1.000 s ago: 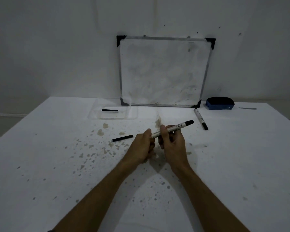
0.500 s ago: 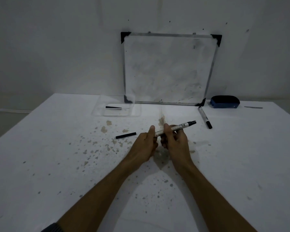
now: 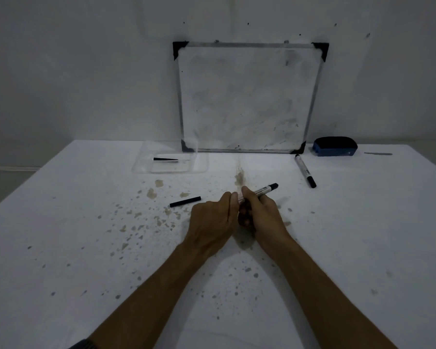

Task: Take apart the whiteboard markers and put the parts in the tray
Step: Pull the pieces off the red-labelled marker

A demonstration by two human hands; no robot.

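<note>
**Both hands closed on one marker, pulling at its near end**

I have the marker (image 3: 259, 191) held just above the tabletop (image 3: 363, 235), centre of view, slanting up and away to the right with its dark end free. My right hand (image 3: 259, 212) is wrapped around the barrel's middle, thumb on top. My left hand (image 3: 212, 220) is closed on the near end, though what its fingertips pinch is hidden behind the hand itself.

I judge the marker light, stiff and smooth, a plastic tube that will slip if I squeeze softly, so the barrel wants a full wrap and the end piece a firm pinch close to the seam. The inner parts are likely thin and inky; I would pull straight, not bend.

Both forearms reach in from below and meet in a V, wrists bent inward.

A black part (image 3: 185, 201) lies left of my hands; another dark part (image 3: 165, 159) sits in the clear tray (image 3: 199, 170). A second marker (image 3: 305, 171) waits untouched near the whiteboard (image 3: 247, 96).
</note>
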